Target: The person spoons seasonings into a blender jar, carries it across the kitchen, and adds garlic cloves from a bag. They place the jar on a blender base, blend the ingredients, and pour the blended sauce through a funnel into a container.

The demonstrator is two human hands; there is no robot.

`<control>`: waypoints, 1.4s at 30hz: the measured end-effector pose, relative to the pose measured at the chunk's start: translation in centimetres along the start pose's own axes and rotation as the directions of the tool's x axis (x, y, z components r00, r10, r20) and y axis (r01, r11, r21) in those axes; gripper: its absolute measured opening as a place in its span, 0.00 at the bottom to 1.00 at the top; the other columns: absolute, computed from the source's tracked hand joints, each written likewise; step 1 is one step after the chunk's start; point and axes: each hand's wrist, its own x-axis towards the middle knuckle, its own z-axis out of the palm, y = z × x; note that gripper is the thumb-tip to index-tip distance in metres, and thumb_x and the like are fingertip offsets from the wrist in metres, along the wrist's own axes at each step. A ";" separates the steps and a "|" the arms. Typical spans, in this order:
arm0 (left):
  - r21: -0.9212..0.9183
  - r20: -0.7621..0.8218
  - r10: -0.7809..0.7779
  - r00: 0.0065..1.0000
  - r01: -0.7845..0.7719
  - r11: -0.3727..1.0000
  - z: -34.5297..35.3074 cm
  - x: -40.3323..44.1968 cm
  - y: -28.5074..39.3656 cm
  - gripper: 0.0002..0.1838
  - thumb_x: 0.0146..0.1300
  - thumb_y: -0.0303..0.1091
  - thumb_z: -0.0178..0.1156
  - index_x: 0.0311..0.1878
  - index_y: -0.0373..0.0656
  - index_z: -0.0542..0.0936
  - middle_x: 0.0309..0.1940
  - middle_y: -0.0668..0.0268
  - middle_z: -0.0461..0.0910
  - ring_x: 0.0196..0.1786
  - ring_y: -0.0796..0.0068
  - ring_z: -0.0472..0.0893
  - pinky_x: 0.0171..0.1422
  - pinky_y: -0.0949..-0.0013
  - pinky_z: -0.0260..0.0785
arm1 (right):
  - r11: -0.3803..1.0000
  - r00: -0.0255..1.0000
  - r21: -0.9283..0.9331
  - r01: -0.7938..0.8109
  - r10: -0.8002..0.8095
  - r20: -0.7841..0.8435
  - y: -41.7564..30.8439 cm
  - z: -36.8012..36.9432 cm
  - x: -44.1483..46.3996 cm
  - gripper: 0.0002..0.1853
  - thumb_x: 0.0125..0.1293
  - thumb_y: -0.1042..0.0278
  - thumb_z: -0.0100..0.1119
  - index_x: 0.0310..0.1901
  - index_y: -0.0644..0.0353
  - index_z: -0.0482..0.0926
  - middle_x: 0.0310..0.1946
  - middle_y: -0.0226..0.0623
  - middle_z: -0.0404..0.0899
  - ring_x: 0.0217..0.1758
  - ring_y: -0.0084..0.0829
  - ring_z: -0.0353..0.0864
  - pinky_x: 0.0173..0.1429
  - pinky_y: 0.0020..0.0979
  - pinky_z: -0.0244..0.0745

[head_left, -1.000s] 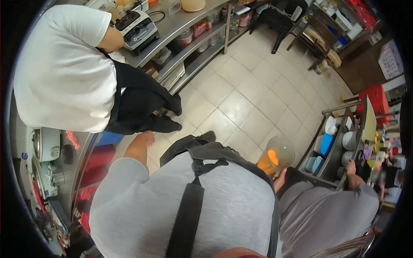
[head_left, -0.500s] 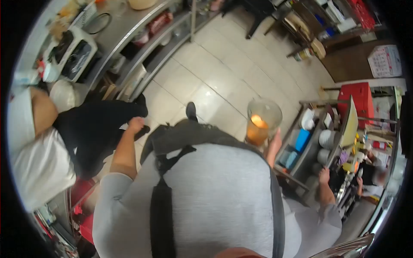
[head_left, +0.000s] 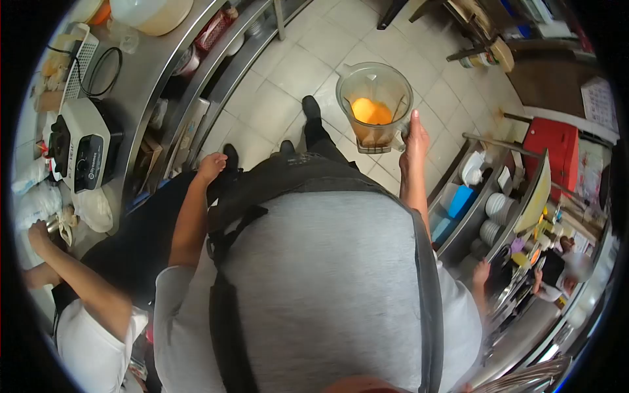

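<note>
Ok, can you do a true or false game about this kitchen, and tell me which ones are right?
1. The person's right hand holds a see-through jug with a spout. True.
2. The left hand is holding a big spoon. False: it looks empty.
3. The stuff inside the jug is green. False: it is orange.
4. A white and black blender base is on the shiny metal counter. True.
5. The jug is sitting on the blender base. False: it is held up away from it, above the pale tiled floor.
</note>
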 end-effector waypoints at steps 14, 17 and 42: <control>-0.084 -0.180 -0.117 0.977 0.103 0.991 -3.6 2.0 5.8 0.11 0.61 0.20 0.51 0.44 0.38 0.81 0.27 0.69 0.78 0.30 0.79 0.75 0.36 0.74 0.67 | 0.988 0.979 -0.142 -0.052 0.079 0.187 -4.2 7.4 14.4 0.24 0.68 0.46 0.57 0.17 0.49 0.68 0.14 0.16 0.58 0.18 0.14 0.49 0.24 0.24 0.43; -0.048 -0.274 -0.078 0.959 0.068 0.997 -1.7 2.1 8.4 0.12 0.62 0.20 0.52 0.45 0.40 0.81 0.27 0.69 0.78 0.31 0.80 0.75 0.37 0.75 0.68 | 0.988 0.971 -0.156 -0.015 0.051 0.234 -4.7 8.6 17.0 0.24 0.68 0.46 0.57 0.17 0.49 0.68 0.14 0.16 0.57 0.19 0.14 0.49 0.25 0.23 0.43; 0.187 -0.473 -0.073 0.878 0.182 0.965 -6.8 -5.7 -4.8 0.12 0.53 0.36 0.61 0.41 0.49 0.85 0.44 0.59 0.83 0.51 0.58 0.80 0.58 0.60 0.71 | 0.755 0.409 0.135 0.641 -0.486 0.772 -18.5 24.4 -0.1 0.21 0.46 0.64 0.74 0.24 0.56 0.65 0.22 0.19 0.62 0.27 0.16 0.57 0.31 0.20 0.52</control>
